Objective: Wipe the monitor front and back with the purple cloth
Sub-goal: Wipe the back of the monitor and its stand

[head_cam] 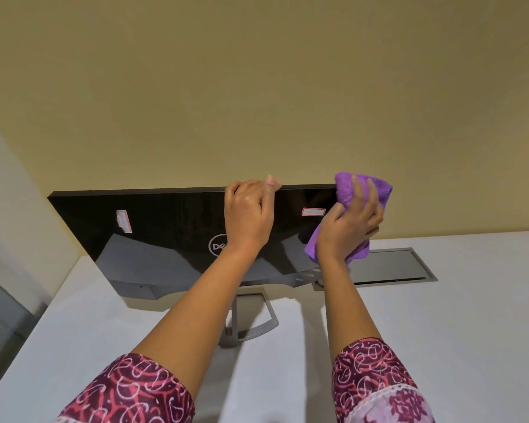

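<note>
A black monitor (153, 239) stands on a grey stand on the white desk, its glossy back with a round logo and two stickers turned toward me. My left hand (249, 215) grips the monitor's top edge near the middle, fingers curled over it. My right hand (351, 221) holds the bunched purple cloth (376, 187) against the upper right corner of the monitor's back; the cloth wraps over that corner and hangs down below my palm. The screen side is hidden from me.
The white desk (471, 331) runs to the yellow wall behind. A grey cable hatch (391, 265) is set into the desk just right of the monitor. The desk's left edge drops away at lower left.
</note>
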